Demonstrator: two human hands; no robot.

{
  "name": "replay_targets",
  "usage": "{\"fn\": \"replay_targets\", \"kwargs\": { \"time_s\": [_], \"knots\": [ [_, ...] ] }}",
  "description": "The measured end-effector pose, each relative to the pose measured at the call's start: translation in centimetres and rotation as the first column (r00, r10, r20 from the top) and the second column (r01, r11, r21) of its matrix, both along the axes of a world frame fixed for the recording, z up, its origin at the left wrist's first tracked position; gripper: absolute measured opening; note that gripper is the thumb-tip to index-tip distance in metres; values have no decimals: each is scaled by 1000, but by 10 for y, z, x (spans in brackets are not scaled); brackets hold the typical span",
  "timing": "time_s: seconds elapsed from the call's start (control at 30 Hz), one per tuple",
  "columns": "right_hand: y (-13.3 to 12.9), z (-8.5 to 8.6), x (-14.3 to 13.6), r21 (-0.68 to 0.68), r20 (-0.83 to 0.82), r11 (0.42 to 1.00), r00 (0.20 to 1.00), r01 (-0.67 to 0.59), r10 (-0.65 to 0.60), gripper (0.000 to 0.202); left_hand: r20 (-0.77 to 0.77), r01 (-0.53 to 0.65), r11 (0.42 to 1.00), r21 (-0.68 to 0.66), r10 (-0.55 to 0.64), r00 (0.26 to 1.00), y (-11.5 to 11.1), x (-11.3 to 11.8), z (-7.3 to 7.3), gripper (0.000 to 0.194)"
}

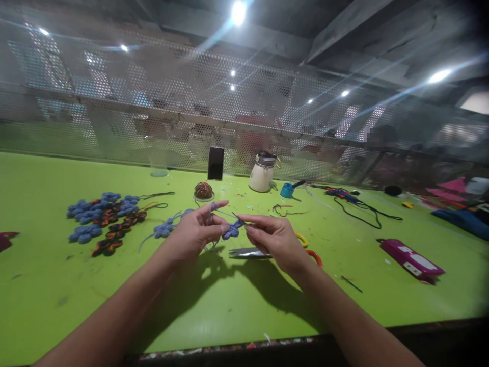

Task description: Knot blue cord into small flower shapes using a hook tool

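Observation:
Between thumb and fingers, my left hand (198,228) pinches a small blue crochet piece (231,232). A strand of blue yarn (211,210) is looped round its raised index finger and runs across to the piece. My right hand (278,235) is closed on a thin crochet hook (236,217), whose tip is at the top of the piece; most of the hook is hidden by the fingers. Scissors (248,253) with orange and yellow handles lie on the table beneath my right hand. Finished-looking blue crochet flowers (164,228) lie left of my left hand.
On the green table (191,321), blue flowers (84,233) and dark orange ones (109,244) are piled left. Behind stand a yarn ball (203,190), phone (216,164), white jug (262,174) and blue pot (286,190). A magenta case (410,257) and cords (342,194) lie right.

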State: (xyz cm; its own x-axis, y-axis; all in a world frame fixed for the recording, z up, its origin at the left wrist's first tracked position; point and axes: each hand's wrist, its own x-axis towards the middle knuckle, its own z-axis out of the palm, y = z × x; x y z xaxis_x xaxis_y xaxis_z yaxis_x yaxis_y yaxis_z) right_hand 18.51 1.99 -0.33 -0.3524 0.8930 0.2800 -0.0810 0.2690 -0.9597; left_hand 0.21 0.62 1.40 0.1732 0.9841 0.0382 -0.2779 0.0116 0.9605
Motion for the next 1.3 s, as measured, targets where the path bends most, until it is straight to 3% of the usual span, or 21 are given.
{"fn": "replay_targets", "kwargs": {
  "time_s": [0.23,0.5,0.73,0.9,1.3],
  "knots": [
    [-1,9,13,192,246,981,969,-26,-22,27,-97,10,999,49,-5,995,2,-2,-1,64],
    [-1,21,25,430,445,889,894,-158,-57,27,-107,36,999,-11,-37,994,-5,0,7,59],
    [-3,30,29,525,538,809,840,-263,-76,30,-120,53,999,-4,-53,991,-6,1,5,54],
    [-5,33,32,572,636,751,756,-330,-152,32,-141,74,997,10,-72,987,-4,0,3,50],
    [-14,37,29,553,789,744,522,-376,-323,43,-215,82,996,23,-76,974,-4,3,-2,42]
  ]
}}
